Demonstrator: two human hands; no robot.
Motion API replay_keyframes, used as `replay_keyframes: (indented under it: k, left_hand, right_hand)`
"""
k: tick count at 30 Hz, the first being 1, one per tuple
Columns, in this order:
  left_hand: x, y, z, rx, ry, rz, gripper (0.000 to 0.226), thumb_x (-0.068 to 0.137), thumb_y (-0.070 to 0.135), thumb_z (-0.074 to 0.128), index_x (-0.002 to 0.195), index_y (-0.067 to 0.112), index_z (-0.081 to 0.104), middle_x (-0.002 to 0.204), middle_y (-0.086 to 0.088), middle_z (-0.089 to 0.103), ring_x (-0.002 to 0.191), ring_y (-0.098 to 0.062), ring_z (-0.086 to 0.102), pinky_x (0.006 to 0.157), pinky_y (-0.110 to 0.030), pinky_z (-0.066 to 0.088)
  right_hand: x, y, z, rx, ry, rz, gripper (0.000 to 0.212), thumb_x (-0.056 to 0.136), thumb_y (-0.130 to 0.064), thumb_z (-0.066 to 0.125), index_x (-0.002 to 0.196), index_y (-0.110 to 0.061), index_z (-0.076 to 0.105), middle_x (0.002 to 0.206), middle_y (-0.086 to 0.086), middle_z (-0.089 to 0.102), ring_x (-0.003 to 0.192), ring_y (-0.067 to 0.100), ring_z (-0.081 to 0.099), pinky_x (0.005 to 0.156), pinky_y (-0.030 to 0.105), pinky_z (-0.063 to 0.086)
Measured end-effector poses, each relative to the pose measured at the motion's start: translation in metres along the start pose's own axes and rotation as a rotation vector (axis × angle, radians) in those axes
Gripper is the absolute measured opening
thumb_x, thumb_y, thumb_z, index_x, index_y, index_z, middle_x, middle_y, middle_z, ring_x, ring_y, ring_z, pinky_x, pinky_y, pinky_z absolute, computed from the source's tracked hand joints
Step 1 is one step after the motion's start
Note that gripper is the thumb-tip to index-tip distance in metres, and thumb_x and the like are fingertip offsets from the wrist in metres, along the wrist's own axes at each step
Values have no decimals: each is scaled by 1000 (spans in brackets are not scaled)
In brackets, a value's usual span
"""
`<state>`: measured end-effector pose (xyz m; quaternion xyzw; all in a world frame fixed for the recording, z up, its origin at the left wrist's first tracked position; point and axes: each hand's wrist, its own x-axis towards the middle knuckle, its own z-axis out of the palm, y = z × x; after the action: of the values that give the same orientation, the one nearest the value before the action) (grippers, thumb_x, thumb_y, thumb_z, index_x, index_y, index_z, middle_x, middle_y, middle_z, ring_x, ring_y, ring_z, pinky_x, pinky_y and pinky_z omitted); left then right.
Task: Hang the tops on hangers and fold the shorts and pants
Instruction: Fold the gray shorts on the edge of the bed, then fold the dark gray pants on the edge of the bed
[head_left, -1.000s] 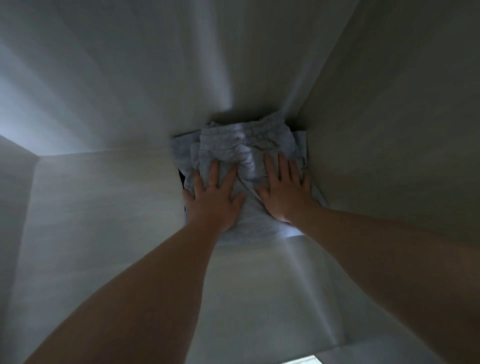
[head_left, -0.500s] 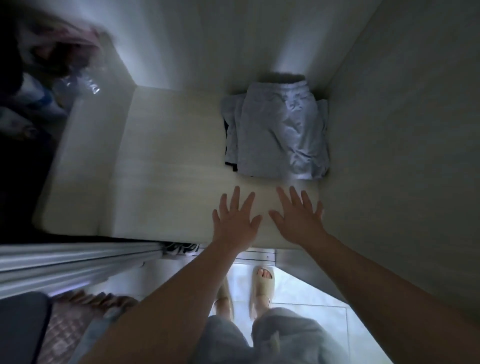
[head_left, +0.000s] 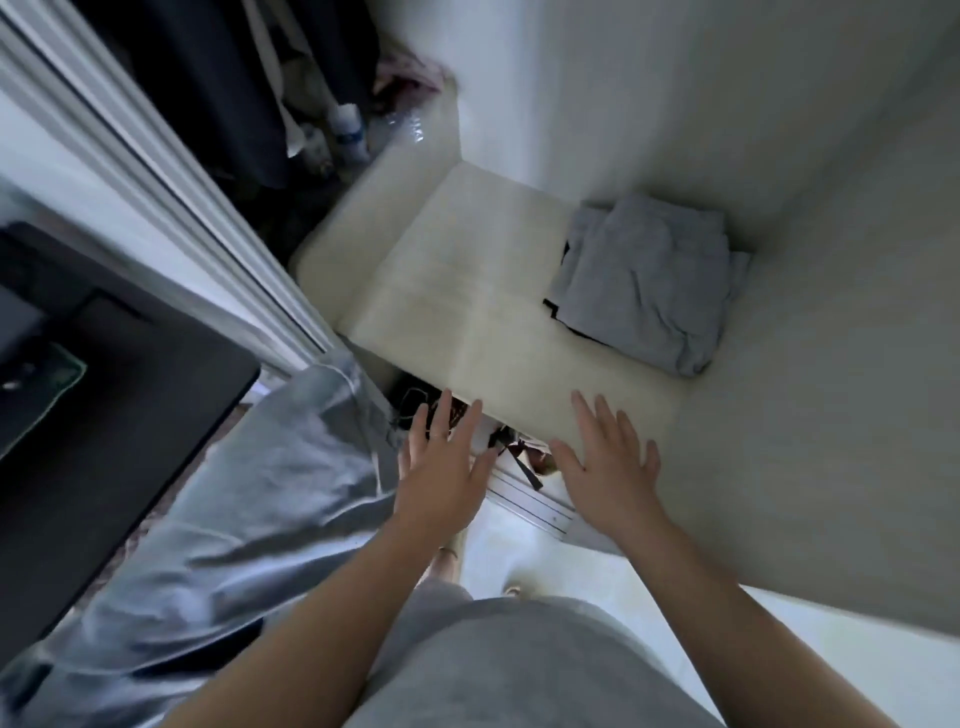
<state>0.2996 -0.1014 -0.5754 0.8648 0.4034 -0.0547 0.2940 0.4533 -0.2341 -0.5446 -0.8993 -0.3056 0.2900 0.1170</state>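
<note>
A folded grey garment lies on top of a dark one on the pale wardrobe shelf, pushed into the back right corner. My left hand hovers past the shelf's front edge, fingers spread, holding nothing. My right hand is beside it, over the shelf's front right edge, fingers spread and empty as well. Both hands are well clear of the folded pile.
A silvery grey garment drapes at the lower left beside a white sliding door frame. Dark hanging clothes and bottles fill the left compartment. Tangled items sit below the shelf. The wardrobe's side wall stands right.
Both hands lifted off the folded grey garment and drew back to the shelf's front edge. My head pulled out of the wardrobe, bringing the door, floor and silvery garment into view.
</note>
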Motion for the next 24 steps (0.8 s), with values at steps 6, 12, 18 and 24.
replay_keyframes:
  k: [6, 12, 18, 24]
  left_hand:
    - [-79, -3, -13, -48, 164, -112, 61, 98, 57, 28, 156, 45, 12, 168, 12, -6, 153, -17, -13, 122, -52, 6]
    - [-155, -26, -13, -138, 382, -291, 57, 98, 53, 35, 153, 44, 22, 167, 10, 11, 152, -14, 1, 120, -50, 17]
    - [-225, -67, -6, -260, 524, -592, 53, 99, 46, 48, 149, 36, 36, 161, 9, 26, 147, -17, 15, 118, -46, 23]
    - [-285, -117, 12, -680, 644, -979, 50, 96, 38, 59, 142, 24, 46, 143, -6, 47, 131, -33, 40, 110, -51, 37]
  right_hand:
    - [-30, -19, 10, 87, -122, -228, 60, 103, -55, 29, 158, -43, 7, 168, -11, 4, 155, 17, 1, 122, 52, 0]
    - [-68, -71, 28, 135, -218, -552, 61, 103, -48, 40, 158, -32, 20, 165, -7, 24, 152, 17, 19, 121, 55, 15]
    - [-100, -120, 48, 104, -386, -784, 63, 103, -41, 47, 159, -29, 20, 165, -6, 22, 153, 15, 18, 121, 51, 20]
    - [-137, -158, 72, 77, -518, -972, 68, 102, -33, 54, 159, -30, 17, 164, -13, 19, 151, 5, 12, 124, 33, 16]
